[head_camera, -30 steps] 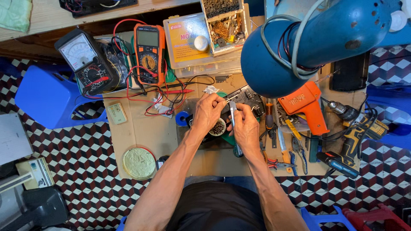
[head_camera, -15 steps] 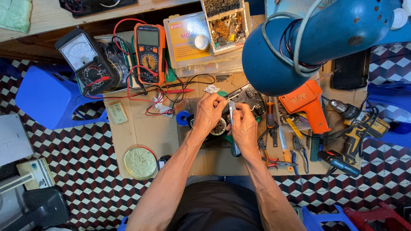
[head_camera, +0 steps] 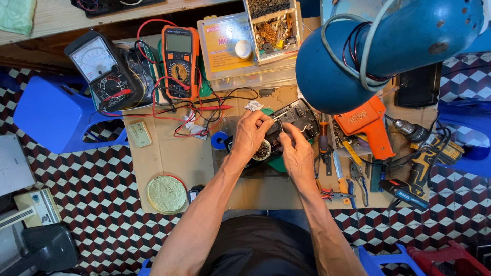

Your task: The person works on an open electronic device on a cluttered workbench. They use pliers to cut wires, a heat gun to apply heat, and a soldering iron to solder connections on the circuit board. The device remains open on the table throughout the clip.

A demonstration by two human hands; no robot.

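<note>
Black circuit unit (head_camera: 296,116) sits at desk (head_camera: 169,158) centre, unmoved over the last second; left hand (head_camera: 250,134) and right hand (head_camera: 295,153) have edged closer, fingers pressed together pinching a thin metal part (head_camera: 280,124) at its 7 o'clock corner.

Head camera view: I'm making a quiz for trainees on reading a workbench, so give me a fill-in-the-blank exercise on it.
1. The digital multimeter beside the black analog meter has a casing coloured ____.
2. Both hands, left and right, work over a black ____ at the middle of the bench.
3. The round yellowish lid lies on the person's ____ side.
4. The lamp head above the bench is coloured ____.

Missing words: orange; device; left; blue
</note>
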